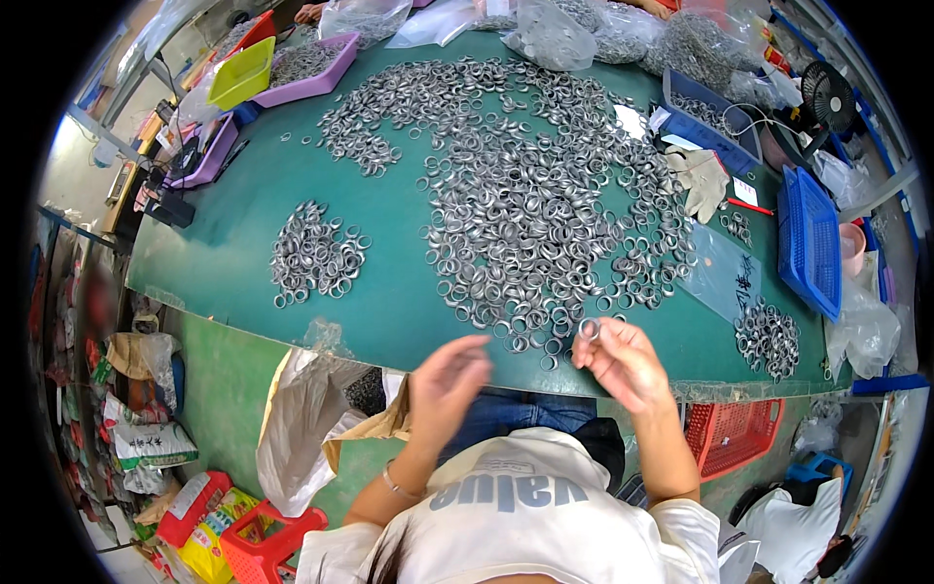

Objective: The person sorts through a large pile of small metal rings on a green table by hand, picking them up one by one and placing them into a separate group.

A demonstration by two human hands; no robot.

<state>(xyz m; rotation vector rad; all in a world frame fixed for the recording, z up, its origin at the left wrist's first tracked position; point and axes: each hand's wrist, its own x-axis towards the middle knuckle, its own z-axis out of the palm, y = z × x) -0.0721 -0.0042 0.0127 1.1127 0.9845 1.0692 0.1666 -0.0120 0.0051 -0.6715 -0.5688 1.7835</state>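
Note:
My right hand [628, 365] is at the table's near edge, thumb and fingers pinching one grey metal ring [590, 329]. Smeared by motion, my left hand [448, 384] hovers over the near edge, left of the main pile; its fingers are too blurred to read. A large spread pile of metal rings [525, 204] covers the middle of the green table [204, 263]. Two smaller heaps of rings lie apart from it, one at the left [316, 253] and one at the right near edge [768, 341].
Lime [241, 74] and lilac trays [331, 70] stand at the far left. Blue baskets [809, 243], a work glove [699, 180] and a black fan [829, 95] are at the right. An open paper sack [302, 419] and a red crate [735, 438] sit below the table edge.

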